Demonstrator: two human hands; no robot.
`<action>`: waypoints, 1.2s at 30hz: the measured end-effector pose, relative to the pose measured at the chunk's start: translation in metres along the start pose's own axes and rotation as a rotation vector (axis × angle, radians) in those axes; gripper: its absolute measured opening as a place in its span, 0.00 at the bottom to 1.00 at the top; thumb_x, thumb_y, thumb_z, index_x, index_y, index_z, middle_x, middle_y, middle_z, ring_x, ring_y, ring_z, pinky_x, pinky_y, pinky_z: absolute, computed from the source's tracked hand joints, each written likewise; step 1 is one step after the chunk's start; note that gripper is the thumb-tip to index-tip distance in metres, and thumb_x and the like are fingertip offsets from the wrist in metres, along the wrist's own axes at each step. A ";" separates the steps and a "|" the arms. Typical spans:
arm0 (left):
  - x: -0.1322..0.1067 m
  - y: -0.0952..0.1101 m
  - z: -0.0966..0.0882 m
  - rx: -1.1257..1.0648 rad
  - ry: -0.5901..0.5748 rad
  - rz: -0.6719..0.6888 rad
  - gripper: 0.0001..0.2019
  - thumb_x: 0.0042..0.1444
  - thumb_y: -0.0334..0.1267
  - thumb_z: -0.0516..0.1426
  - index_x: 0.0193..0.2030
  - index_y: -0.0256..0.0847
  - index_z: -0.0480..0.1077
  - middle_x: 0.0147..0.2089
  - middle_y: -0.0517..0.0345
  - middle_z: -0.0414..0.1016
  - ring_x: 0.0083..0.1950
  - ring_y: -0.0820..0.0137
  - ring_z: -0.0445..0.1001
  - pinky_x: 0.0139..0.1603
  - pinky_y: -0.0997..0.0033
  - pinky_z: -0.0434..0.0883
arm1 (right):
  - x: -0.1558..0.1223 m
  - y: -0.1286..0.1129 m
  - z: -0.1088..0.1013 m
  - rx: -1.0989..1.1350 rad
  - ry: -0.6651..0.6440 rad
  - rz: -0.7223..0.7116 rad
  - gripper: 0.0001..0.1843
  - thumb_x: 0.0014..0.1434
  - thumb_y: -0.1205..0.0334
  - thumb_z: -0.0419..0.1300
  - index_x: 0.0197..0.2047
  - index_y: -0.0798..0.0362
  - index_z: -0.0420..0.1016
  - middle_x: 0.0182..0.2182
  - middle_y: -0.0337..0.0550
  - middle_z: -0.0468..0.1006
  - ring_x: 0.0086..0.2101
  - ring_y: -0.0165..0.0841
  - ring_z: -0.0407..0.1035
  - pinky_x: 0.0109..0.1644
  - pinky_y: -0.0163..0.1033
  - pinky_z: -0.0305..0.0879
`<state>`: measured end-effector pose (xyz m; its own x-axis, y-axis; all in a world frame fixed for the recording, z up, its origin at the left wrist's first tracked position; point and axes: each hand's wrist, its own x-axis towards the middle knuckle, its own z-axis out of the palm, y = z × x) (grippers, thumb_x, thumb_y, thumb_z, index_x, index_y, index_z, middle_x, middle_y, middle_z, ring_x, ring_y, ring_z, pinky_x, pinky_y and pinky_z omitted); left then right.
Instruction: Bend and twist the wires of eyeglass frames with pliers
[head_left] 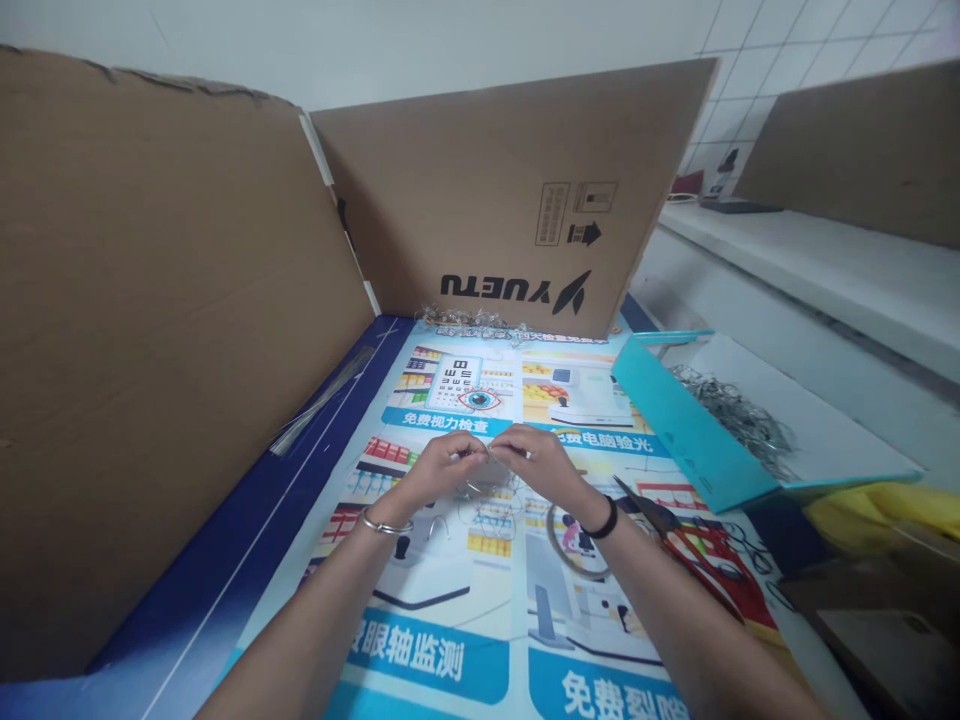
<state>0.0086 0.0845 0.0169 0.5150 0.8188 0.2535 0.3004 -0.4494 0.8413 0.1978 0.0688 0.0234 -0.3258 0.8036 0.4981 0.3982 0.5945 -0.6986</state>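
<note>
My left hand and my right hand meet over the middle of the printed sheet. Both are closed in a pinch, fingertips nearly touching, on what looks like a thin wire; its exact shape is too fine to make out. Just below the fingers, several thin bent wires lie on the sheet. A small hook-shaped wire rests near my left wrist. Beside my right wrist is a ring-shaped roll, partly covered by the forearm. Scissors with orange handles lie to the right of that arm, partly hidden.
A turquoise box at the right holds tangled wire pieces. Cardboard panels wall off the back and left. A heap of wire bits lies at the back panel, straight strands at the left. Yellow cloth lies far right.
</note>
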 end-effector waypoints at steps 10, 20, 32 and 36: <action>0.001 -0.006 -0.005 0.044 0.029 0.084 0.08 0.60 0.38 0.52 0.32 0.39 0.68 0.34 0.58 0.70 0.40 0.70 0.67 0.47 0.69 0.63 | -0.005 0.027 -0.055 -0.732 -0.391 0.239 0.25 0.51 0.54 0.61 0.52 0.52 0.70 0.47 0.51 0.72 0.49 0.43 0.62 0.50 0.45 0.58; 0.002 -0.005 -0.008 0.042 0.048 0.063 0.09 0.60 0.39 0.51 0.32 0.40 0.67 0.34 0.57 0.70 0.41 0.69 0.66 0.49 0.67 0.62 | -0.013 0.032 -0.049 -0.897 -0.538 0.315 0.20 0.54 0.62 0.58 0.52 0.51 0.69 0.46 0.51 0.70 0.48 0.42 0.60 0.49 0.44 0.56; 0.001 -0.006 -0.005 0.066 0.057 0.052 0.09 0.59 0.38 0.52 0.30 0.39 0.68 0.33 0.58 0.70 0.40 0.69 0.66 0.47 0.69 0.63 | -0.018 0.033 -0.053 -0.968 -0.513 0.271 0.18 0.53 0.62 0.54 0.48 0.52 0.71 0.40 0.51 0.70 0.43 0.41 0.62 0.46 0.42 0.55; 0.001 -0.006 -0.004 0.065 0.062 0.053 0.08 0.59 0.37 0.52 0.31 0.39 0.67 0.32 0.58 0.70 0.39 0.70 0.67 0.47 0.69 0.63 | -0.018 0.030 -0.049 -0.998 -0.498 0.250 0.15 0.53 0.64 0.53 0.44 0.54 0.72 0.39 0.52 0.70 0.41 0.41 0.62 0.43 0.41 0.56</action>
<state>0.0037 0.0899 0.0141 0.4811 0.8131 0.3277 0.3270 -0.5133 0.7935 0.2577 0.0733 0.0185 -0.3566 0.9342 -0.0124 0.9308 0.3564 0.0809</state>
